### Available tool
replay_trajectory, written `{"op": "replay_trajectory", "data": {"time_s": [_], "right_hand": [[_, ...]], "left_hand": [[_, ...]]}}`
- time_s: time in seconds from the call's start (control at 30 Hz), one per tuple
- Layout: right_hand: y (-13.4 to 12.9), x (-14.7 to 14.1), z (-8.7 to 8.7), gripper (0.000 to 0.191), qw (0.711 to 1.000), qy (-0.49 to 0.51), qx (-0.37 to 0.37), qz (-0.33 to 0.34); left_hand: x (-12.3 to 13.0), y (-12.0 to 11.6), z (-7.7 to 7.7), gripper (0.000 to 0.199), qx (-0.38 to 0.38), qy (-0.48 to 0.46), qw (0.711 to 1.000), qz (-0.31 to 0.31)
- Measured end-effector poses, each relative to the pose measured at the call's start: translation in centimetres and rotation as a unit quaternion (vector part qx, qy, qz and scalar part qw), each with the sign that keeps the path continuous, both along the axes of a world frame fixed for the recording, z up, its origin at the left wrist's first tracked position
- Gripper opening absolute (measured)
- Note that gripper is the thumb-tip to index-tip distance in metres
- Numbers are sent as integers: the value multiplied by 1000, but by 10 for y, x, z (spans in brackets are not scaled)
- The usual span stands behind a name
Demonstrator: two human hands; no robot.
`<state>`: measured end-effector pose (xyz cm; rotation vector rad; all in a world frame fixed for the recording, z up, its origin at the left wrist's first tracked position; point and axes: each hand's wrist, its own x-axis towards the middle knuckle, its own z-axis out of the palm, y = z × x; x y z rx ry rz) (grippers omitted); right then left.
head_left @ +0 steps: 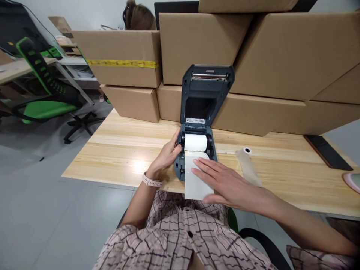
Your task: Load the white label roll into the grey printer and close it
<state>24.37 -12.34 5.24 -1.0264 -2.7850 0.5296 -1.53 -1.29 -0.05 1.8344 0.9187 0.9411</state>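
A dark grey label printer [179, 163] stands on the wooden table with its lid [207, 88] raised. Inside it sits a white label roll [195, 143], and a strip of labels [194, 183] runs from the roll over the printer's front and past the table edge. My left hand [167, 152] grips the printer's left side, thumb on its rim. Spread over the right part of the strip, my right hand [216, 180] lies with its fingers stretched out. Right of the printer is a small roll [247, 150] with a translucent strip [249, 168] unrolled toward the front edge.
Cardboard boxes [201, 45] are stacked along the back of the table [112, 150]. A dark phone-like object [327, 152] and a partly visible pink-rimmed object [353, 182] lie at the right. Behind the boxes shows a person's head [140, 17]. A green chair [45, 107] stands at left.
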Motion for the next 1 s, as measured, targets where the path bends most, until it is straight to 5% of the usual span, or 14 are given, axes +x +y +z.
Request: {"op": "replay_trajectory", "data": {"time_s": [0.13, 0.63, 0.77, 0.87, 0.93, 1.0], "right_hand": [[-2, -5, -5, 102, 1000, 6, -27, -2], [-3, -8, -3, 103, 999, 14, -53, 1], [7, 6, 25, 92, 996, 38, -71, 31], [43, 23, 63, 61, 983, 177, 38, -37], [83, 31, 86, 55, 923, 301, 160, -177], [129, 32, 101, 64, 865, 391, 152, -275]], "left_hand": [[0, 1, 0, 69, 3, -2, 1000, -2], [2, -1, -1, 72, -53, -47, 997, 24], [6, -28, 7, 79, -116, -83, 989, 35], [8, -60, 10, 91, -155, -82, 983, 53], [9, -78, 7, 101, -171, -77, 980, 60], [9, -88, 2, 106, -181, -76, 979, 63]]}}
